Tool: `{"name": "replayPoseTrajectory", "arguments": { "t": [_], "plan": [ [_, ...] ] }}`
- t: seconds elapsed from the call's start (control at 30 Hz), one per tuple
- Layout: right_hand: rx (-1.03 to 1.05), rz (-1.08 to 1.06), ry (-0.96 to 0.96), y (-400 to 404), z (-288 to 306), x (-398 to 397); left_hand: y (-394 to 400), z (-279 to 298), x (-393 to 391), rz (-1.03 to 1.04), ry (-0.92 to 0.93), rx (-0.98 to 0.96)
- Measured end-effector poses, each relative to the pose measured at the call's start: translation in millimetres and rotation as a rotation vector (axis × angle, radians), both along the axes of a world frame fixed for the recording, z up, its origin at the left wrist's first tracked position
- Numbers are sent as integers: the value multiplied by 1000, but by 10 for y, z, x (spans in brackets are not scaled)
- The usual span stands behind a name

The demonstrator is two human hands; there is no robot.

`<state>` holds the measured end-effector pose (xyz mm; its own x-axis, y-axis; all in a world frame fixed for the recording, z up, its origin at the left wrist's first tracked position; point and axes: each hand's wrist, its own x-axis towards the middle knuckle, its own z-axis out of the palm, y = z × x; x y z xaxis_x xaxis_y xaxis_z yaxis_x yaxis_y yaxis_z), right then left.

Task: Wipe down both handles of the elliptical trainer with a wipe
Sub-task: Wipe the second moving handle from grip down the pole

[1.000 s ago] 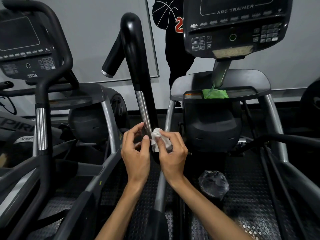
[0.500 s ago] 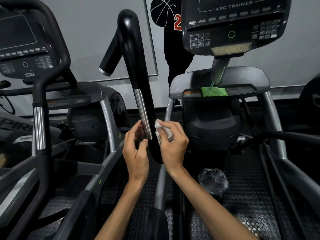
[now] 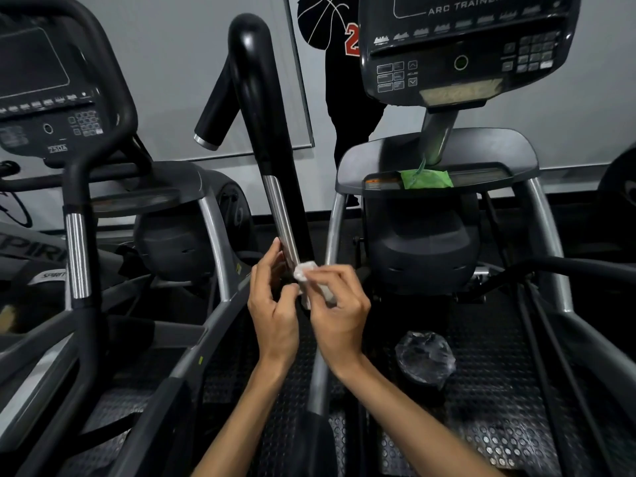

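Note:
The trainer's left handle (image 3: 265,108) is a thick black curved bar with a silver metal strip (image 3: 280,218) down its lower front. My right hand (image 3: 339,311) pinches a crumpled white wipe (image 3: 308,275) and holds it against the bottom end of the silver strip. My left hand (image 3: 275,304) sits just left of the handle, its fingertips touching the handle's lower part with fingers loosely bent. The right handle is out of view.
The Arc Trainer console (image 3: 464,49) rises at upper right, with a green wipe packet (image 3: 426,179) on its tray (image 3: 509,153). A crumpled clear plastic bag (image 3: 425,359) lies on the rubber floor. A neighbouring machine (image 3: 79,201) stands on the left. A person in black (image 3: 344,98) stands behind.
My right hand has moved the wipe slightly along the bottom of the silver strip. My left hand has stayed beside the handle.

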<state>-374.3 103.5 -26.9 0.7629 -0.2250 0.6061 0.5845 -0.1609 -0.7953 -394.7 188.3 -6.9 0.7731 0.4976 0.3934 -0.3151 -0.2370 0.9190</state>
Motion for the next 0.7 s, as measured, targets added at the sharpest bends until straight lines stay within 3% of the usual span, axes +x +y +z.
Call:
{"name": "replayPoseTrajectory", "arguments": {
  "t": [0.17, 0.33, 0.5, 0.6, 0.7],
  "plan": [
    [94, -52, 63, 22, 36, 90, -25, -30, -25, -42, 7, 52],
    [29, 11, 86, 56, 6, -42, -13, -48, -20, -52, -5, 49],
    [176, -5, 166, 61, 134, 77, -15, -68, -21, -52, -9, 57],
    [86, -3, 94, 91, 103, 1, -27, -71, -15, -41, -17, 70],
    [98, 40, 145, 40, -44, -24, -30, -60, -21, -63, -29, 54]
  ]
}}
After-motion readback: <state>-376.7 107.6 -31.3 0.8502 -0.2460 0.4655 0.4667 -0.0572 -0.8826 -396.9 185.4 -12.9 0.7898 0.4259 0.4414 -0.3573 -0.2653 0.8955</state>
